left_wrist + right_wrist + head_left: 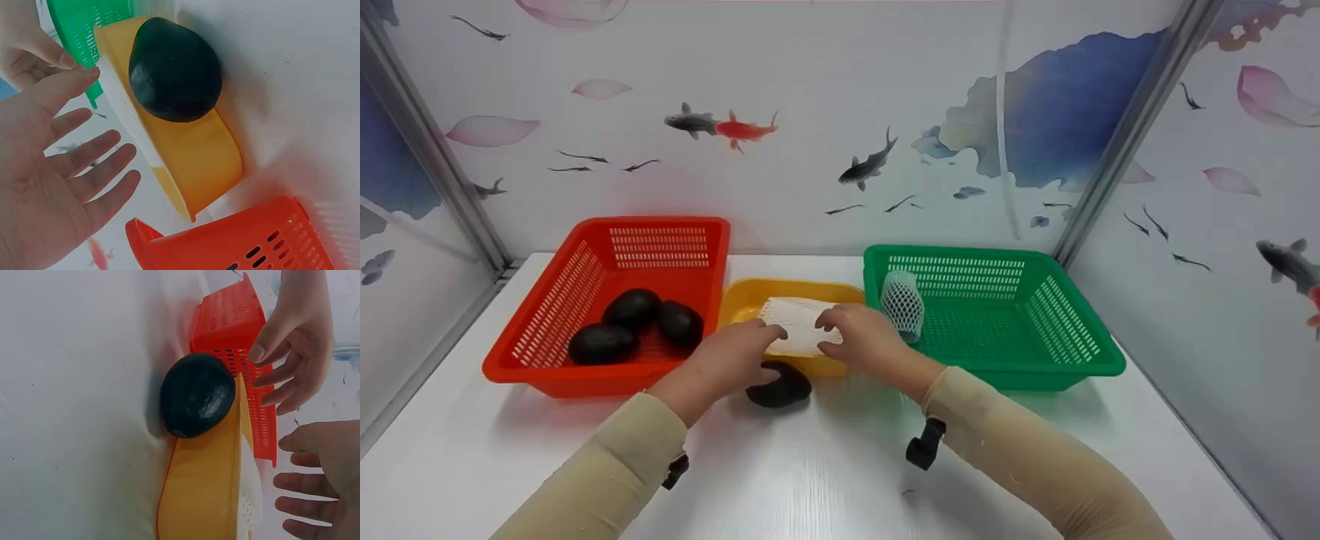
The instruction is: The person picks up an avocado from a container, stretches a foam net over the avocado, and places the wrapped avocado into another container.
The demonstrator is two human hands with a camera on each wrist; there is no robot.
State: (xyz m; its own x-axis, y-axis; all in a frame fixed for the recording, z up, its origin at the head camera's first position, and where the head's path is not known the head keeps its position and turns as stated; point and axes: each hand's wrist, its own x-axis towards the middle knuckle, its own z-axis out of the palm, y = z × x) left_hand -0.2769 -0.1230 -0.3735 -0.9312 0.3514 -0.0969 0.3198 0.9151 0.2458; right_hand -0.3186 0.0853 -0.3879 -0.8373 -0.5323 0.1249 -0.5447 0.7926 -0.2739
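Observation:
Over the small yellow basket, my left hand and right hand hover with fingers loosely bent and apart. White foam net sleeves lie flat in that basket, just below the fingertips. Neither hand grips anything in the wrist views. A dark avocado rests on the table against the front of the yellow basket, near the left thumb but apart from it. Another white net sleeve, rounded out, leans in the left end of the green basket; its contents are hard to make out.
On the left stands a red basket holding several dark avocados. The yellow basket sits between the red and green ones. A white wall panel printed with fish rises behind them, with side panels left and right.

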